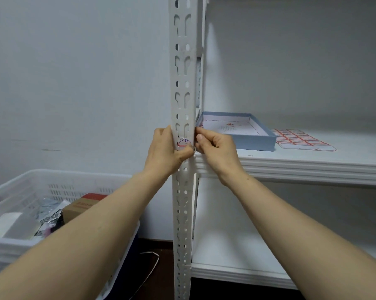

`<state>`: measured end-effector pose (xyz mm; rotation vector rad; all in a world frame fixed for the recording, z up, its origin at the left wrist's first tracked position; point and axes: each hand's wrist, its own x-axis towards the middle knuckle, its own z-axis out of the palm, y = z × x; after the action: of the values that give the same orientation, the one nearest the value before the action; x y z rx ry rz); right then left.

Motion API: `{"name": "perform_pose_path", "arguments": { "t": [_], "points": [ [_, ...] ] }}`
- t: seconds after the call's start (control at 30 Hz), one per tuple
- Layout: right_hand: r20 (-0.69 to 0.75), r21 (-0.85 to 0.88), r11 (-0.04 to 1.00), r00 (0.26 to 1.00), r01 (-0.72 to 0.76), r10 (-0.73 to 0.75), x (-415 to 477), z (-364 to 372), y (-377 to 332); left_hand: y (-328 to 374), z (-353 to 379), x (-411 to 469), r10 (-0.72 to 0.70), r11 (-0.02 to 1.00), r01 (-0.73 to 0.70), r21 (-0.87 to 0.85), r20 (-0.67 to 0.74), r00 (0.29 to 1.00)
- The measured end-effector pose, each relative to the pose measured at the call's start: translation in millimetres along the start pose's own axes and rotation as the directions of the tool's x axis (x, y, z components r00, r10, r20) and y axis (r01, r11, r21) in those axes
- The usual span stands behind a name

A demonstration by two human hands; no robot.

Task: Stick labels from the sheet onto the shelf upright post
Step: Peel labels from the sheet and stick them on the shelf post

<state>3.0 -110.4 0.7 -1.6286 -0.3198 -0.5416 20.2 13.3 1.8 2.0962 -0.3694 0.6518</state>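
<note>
The post (183, 87) is a pale grey metal angle strip, punched along its length with round holes and keyhole slots, standing upright at the near left corner of a white shelf (291, 163) with a ribbed front edge. A small white label (184, 143) with a red border and blue handwriting sits on the post's face just above shelf level. The left hand (167, 149) wraps the post from the left, thumb laid across the label's lower edge. The right hand (215, 148) comes in from the right with fingers curled, fingertips pinching at the label's right edge on the post's corner. Farther right on the shelf lies the flat sheet (299, 138) of red-bordered labels, beside a shallow blue cardboard box (256, 141). A white slotted plastic crate (31, 185) stands at the lower left.
</note>
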Motion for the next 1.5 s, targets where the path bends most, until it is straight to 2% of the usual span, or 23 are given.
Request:
{"name": "perform_pose_path", "arguments": {
  "t": [0.27, 0.5, 0.67, 0.87, 1.23, 1.5],
  "points": [
    [0.004, -0.074, 0.997, 0.999, 0.033, -0.033, -1.1, -0.2, 3.1, 2.5, 4.9, -1.7, -0.009, 0.993, 0.014, 0.119, -0.047, 0.999],
    [0.013, -0.066, 0.997, 0.999, 0.048, -0.047, -2.4, -1.6, 1.8, 0.1, -1.0, -3.7, 0.050, 0.998, -0.049, 0.045, -0.021, 0.999],
    [0.013, -0.094, 0.994, 0.998, 0.064, -0.063, -2.4, -0.9, 2.6, 1.6, 2.9, -1.6, 0.048, 0.993, -0.040, 0.111, -0.068, 0.997],
    [0.014, -0.091, 0.993, 0.997, 0.077, -0.076, -2.1, -2.7, 4.7, -1.3, -1.5, -1.3, 0.080, 0.993, -0.078, 0.084, -0.024, 0.996],
    [-0.006, -0.168, 0.982, 0.996, 0.091, -0.094, -2.9, -1.0, 5.6, 2.8, 5.7, 0.3, 0.001, 0.989, 0.009, 0.148, -0.068, 0.998],
    [0.000, -0.198, 0.974, 0.994, 0.110, -0.112, -3.1, -1.0, 5.7, 3.2, 4.8, -1.3, 0.006, 0.987, 0.002, 0.163, -0.050, 0.999]
  ]
}}
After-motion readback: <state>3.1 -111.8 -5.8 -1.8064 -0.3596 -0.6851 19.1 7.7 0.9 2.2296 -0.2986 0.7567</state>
